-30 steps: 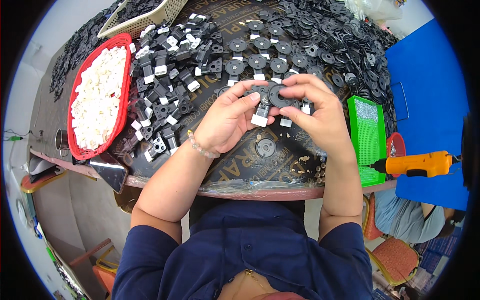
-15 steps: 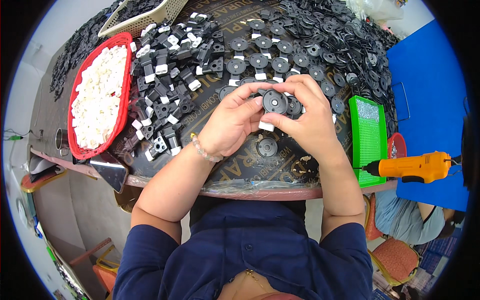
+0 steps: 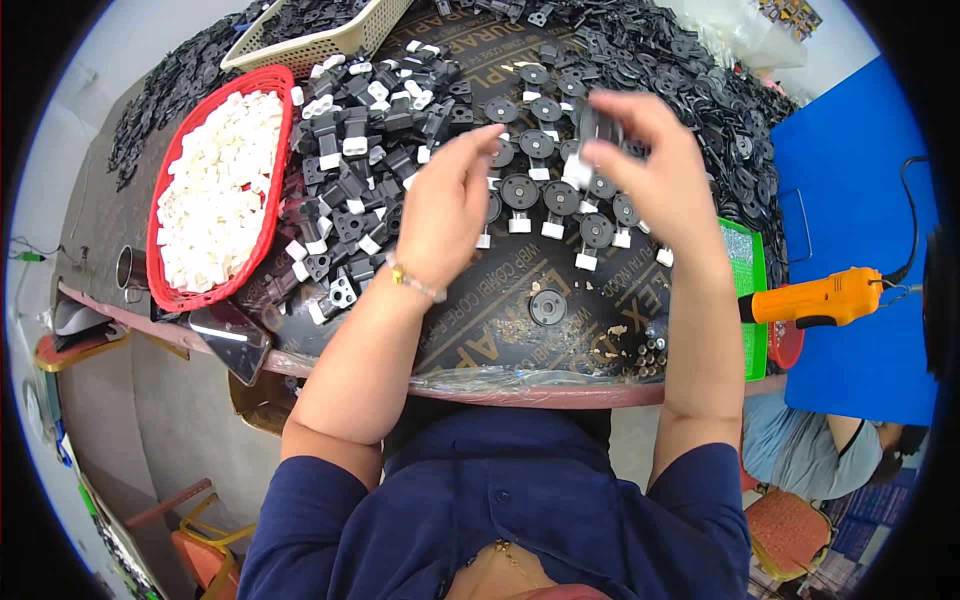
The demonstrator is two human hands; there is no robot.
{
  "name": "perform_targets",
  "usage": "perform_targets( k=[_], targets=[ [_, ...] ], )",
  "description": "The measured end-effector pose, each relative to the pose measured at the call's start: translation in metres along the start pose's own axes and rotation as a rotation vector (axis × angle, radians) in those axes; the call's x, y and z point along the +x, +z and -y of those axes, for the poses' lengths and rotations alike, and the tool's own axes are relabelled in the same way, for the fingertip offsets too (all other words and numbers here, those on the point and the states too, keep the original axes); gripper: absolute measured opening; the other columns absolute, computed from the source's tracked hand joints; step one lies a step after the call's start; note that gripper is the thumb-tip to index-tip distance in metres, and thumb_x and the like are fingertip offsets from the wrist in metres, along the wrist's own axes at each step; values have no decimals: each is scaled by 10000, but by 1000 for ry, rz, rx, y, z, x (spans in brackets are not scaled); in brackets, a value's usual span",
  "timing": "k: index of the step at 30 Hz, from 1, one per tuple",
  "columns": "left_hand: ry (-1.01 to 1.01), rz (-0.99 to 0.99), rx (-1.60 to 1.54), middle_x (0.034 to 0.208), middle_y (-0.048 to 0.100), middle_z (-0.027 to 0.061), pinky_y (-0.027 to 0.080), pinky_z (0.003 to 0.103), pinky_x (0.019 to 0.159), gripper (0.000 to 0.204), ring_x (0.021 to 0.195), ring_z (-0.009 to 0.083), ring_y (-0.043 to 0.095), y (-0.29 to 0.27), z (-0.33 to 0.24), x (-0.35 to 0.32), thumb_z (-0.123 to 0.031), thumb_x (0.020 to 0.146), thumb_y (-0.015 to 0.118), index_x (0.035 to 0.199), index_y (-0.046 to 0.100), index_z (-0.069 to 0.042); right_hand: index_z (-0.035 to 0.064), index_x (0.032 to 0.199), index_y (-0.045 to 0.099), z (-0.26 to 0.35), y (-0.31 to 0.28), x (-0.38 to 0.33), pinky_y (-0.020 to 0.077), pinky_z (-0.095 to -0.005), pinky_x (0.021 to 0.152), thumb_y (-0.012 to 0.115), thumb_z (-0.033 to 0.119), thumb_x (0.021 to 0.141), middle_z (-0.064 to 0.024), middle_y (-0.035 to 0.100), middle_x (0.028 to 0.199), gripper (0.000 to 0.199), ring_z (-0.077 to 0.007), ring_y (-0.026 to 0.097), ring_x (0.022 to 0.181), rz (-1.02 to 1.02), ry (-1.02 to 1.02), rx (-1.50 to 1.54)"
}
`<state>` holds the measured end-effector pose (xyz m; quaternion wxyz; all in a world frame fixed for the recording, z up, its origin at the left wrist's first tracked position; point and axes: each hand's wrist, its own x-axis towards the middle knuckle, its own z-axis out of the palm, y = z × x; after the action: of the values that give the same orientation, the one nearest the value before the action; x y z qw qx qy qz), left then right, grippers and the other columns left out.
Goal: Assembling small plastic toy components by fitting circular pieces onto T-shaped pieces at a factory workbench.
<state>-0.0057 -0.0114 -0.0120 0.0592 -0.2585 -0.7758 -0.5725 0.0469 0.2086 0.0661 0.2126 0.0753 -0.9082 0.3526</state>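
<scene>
My right hand (image 3: 650, 165) is raised over the far middle of the table, its thumb and fingers closed on a black round-disc part (image 3: 598, 128) with a white end, smeared by motion. To the left, my left hand (image 3: 445, 205) has its fingers stretched out and holds nothing that I can see. Below and between the hands stand rows of similar disc parts with white ends (image 3: 519, 192) on the dark table. A single black disc (image 3: 548, 307) lies apart, close to the front edge. Left of my left hand is a heap of black blocks with white ends (image 3: 355, 130).
A red basket (image 3: 190, 302) of white pieces stands at the left, near a phone (image 3: 235, 338) and metal cup (image 3: 128, 266). Black discs (image 3: 690, 80) are heaped at far right. An orange electric screwdriver (image 3: 825, 299) hangs over a green tray (image 3: 757, 340) and blue board (image 3: 850, 190).
My hands have separated. The right one has carried the disc part away from me and slightly right; the left has let go and opened. The view has shifted slightly.
</scene>
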Motion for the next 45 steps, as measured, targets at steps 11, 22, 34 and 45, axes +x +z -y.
perform_targets(
  k=[11,22,34,45],
  targets=[
    [133,-53,1004,1617,272,242,122,576,1221,360,1534,394,168,-7,56,13,-150,956,521,1274,686,-185,88,1207,691,-114,123,181,499,-423,986,815,252,745,-131,661,1209,507,-316,639,1130,188,-108,-202],
    [77,-113,1026,1580,379,203,108,589,1229,159,1526,379,219,-12,44,15,-160,884,604,880,716,-46,215,1304,675,-106,126,189,317,-467,1137,808,381,738,-46,700,1190,605,-304,499,1312,418,-80,-441],
    [100,-239,896,1439,527,204,185,611,1196,173,1459,393,343,-22,34,13,-135,834,670,988,681,-58,146,1309,680,-23,146,162,312,-524,1085,867,421,664,-92,714,1212,725,-305,564,1243,671,-235,-774],
    [-15,-274,957,1341,594,189,211,670,1152,236,1377,391,450,-35,41,17,-91,848,629,1083,635,-70,139,1287,686,-15,186,169,345,-465,1010,822,300,692,-16,747,959,632,-271,598,1104,558,-384,-677]
  ],
)
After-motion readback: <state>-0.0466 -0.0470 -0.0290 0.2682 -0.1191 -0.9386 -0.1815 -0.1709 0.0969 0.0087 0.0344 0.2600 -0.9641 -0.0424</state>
